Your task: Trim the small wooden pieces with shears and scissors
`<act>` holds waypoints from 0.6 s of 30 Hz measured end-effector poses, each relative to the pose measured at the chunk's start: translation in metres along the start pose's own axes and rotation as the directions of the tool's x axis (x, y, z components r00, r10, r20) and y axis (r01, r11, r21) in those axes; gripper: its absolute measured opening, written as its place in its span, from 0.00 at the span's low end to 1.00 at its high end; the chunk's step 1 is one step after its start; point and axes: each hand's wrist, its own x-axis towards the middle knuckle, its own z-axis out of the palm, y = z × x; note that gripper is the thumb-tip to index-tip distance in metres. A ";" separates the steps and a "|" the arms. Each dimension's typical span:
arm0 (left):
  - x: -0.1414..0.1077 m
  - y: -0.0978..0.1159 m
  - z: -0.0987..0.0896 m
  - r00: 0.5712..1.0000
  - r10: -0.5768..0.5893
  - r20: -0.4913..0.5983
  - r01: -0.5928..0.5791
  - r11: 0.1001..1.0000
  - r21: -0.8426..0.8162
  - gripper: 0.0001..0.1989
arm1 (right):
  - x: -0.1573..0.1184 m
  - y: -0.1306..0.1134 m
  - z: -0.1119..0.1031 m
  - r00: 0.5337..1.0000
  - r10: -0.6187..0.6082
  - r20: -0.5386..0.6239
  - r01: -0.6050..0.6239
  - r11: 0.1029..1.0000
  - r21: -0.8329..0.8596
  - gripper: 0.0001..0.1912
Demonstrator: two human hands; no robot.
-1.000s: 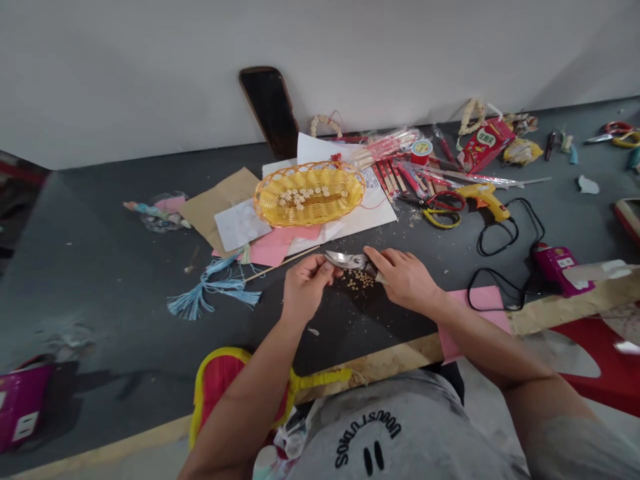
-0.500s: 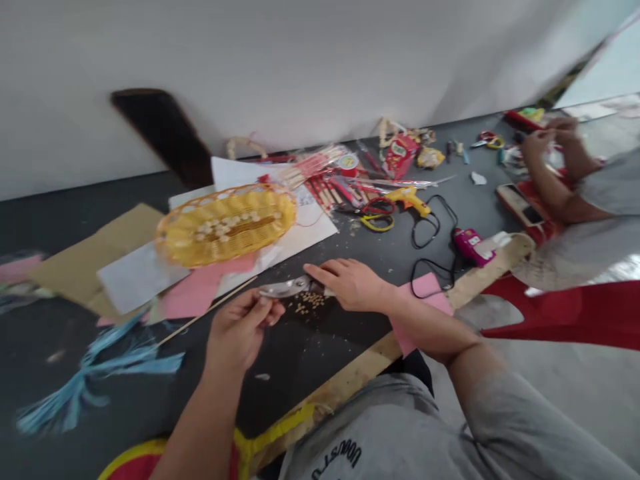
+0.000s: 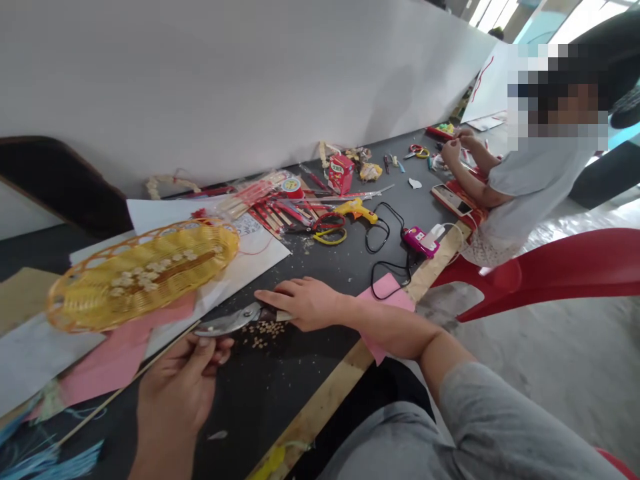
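My right hand (image 3: 313, 303) is closed around the dark handle of a pair of pruning shears (image 3: 227, 325), whose metal blades point left. At the blade tips, my left hand (image 3: 183, 377) has thumb and fingers pinched together; what they hold is too small to make out. A small pale bit shows at the blades. Small tan pieces (image 3: 260, 333) lie scattered on the dark table below the shears. A long thin stick (image 3: 125, 387) slants behind my left hand, and I cannot tell whether the fingers touch it.
A yellow woven basket (image 3: 165, 293) with pale pieces inside stands on papers at the left. Behind are a yellow glue gun (image 3: 357, 210), scissors (image 3: 330, 233) and a purple power adapter (image 3: 420, 241). Another person (image 3: 545, 180) works at the right, near a red chair (image 3: 565, 267).
The view has swung right, so the table's things sit further left and the co-worker shows more fully. Both hands stay at the shears in much the same pose.
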 end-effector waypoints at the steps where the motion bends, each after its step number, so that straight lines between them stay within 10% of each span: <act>1: 0.000 0.000 0.001 1.000 0.012 -0.007 -0.012 1.000 0.001 0.13 | 0.000 0.001 0.001 1.000 -0.002 -0.011 0.002 1.000 -0.002 0.34; 18: -0.003 0.008 0.009 0.982 0.189 0.011 -0.189 0.981 0.033 0.12 | 0.005 0.004 0.006 0.993 -0.023 -0.112 0.012 0.995 -0.101 0.31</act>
